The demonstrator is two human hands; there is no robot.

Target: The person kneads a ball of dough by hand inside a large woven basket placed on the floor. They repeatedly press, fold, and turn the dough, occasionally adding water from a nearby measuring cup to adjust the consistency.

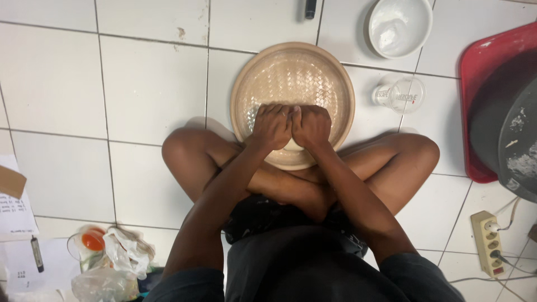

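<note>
Pressing into a pale soft lump (292,146) at the lower rim of the woven-patterned round tray (246,84), centre frame, the left hand (272,126) and right hand (311,126) are fisted, grasping nothing; the lump is judged pliable and sticky, best gathered from underneath.

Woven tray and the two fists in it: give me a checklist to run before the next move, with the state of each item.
1. Both hands in the tray: ok. Left hand and right hand are closed into fists, side by side, pressing down.
2. What is under the fists: cannot tell. Only a pale bit shows below them.
3. Woven tray flat on the tiled floor: ok, its near rim sits between the crossed legs.
4. Glass clear of the tray: ok, lying on its side just right of the rim, apart.
5. White bowl within reach: ok, beyond the tray to the right.
6. Power strip away from the tray: ok, by the right knee.
</note>
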